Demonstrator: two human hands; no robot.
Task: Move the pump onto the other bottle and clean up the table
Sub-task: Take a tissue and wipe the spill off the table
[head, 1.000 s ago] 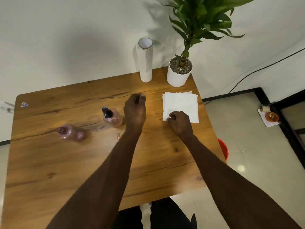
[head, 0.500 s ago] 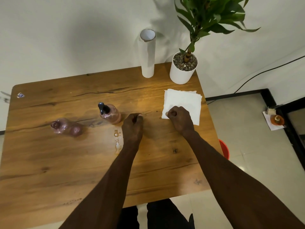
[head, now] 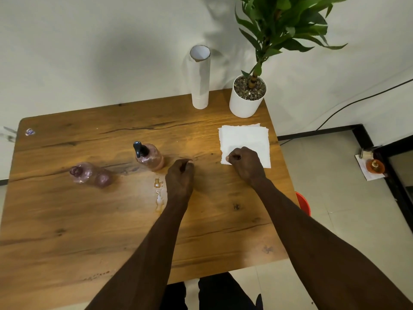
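Observation:
A pink bottle point(head: 150, 158) with a black pump point(head: 139, 148) stands mid-table. A second pink bottle point(head: 90, 174), with no pump, stands to its left. A small clear spill point(head: 159, 195) lies on the wood just left of my left hand point(head: 180, 179), which rests curled on the table right of the pump bottle with nothing visible in it. My right hand point(head: 245, 164) pinches the near left corner of a white paper towel point(head: 244, 139) that lies flat at the right side of the table.
A tall white paper roll point(head: 200, 79) and a potted plant point(head: 247, 97) stand at the table's far edge. A small sticker point(head: 29, 131) lies at the far left corner. A red bucket point(head: 304, 203) stands on the floor beside the table's right edge.
My left hand has drawn back toward me from the far middle of the table and now rests right of the pump bottle. My right hand has stayed on the towel's corner.

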